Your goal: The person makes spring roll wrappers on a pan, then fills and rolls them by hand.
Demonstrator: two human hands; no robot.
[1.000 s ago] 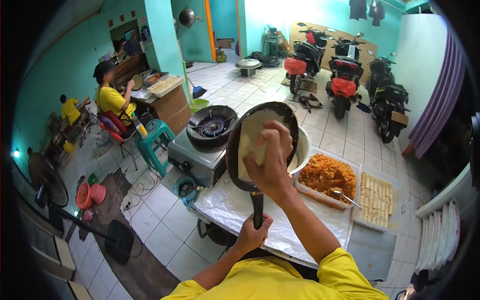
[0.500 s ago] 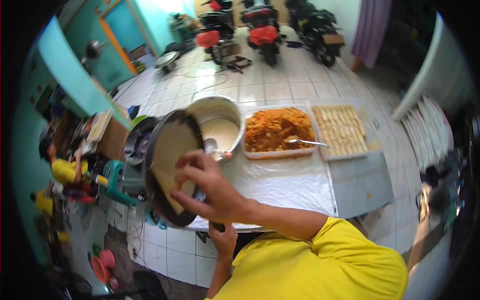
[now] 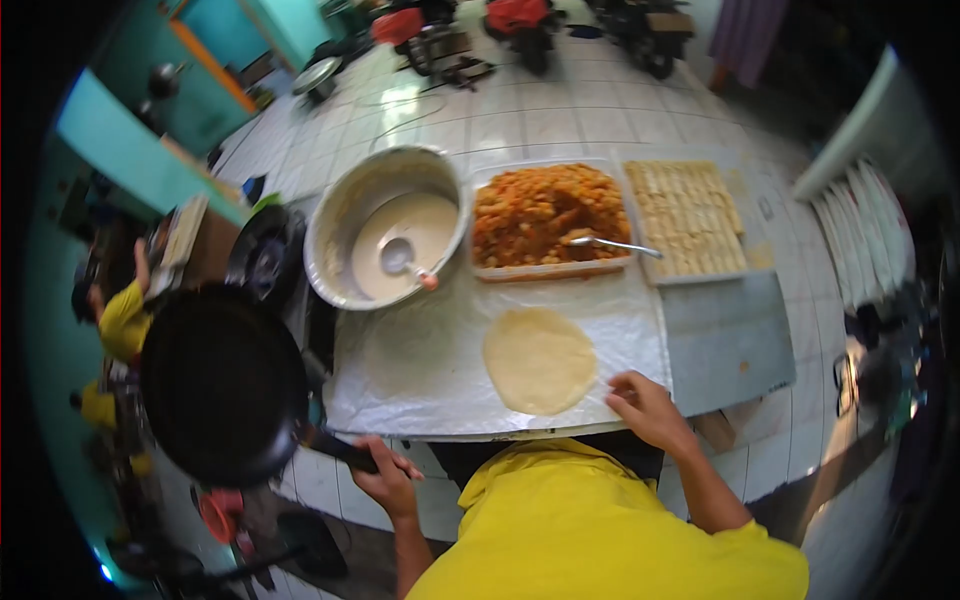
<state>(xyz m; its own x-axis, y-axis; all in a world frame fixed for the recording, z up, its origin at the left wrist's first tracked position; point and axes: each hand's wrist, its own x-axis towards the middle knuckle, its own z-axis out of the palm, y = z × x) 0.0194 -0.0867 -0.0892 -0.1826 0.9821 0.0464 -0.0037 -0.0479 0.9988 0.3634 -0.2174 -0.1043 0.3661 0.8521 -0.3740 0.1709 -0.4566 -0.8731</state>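
My left hand [image 3: 385, 480] grips the handle of a black frying pan [image 3: 222, 385], held out to the left of the table with its dark face toward me and nothing in it. A thin round pale wrapper [image 3: 540, 360] lies flat on the white-covered table [image 3: 420, 380]. My right hand [image 3: 645, 408] rests with fingers spread at the wrapper's right edge, holding nothing. Beyond it stand a metal pot of batter [image 3: 385, 235] with a ladle, a tray of orange filling [image 3: 550, 215] with a spoon, and a tray of rolled pieces [image 3: 690, 215].
A gas burner [image 3: 265, 260] sits left of the pot. A bare grey slab [image 3: 725, 340] forms the table's right end. A person in yellow [image 3: 120, 315] sits at far left. Motorbikes [image 3: 520, 20] are parked on the tiled floor beyond.
The wrapper has left the pan and now lies on the table. The pan swung down to the left. My right hand moved from the pan to the wrapper's right edge. My head tipped downward.
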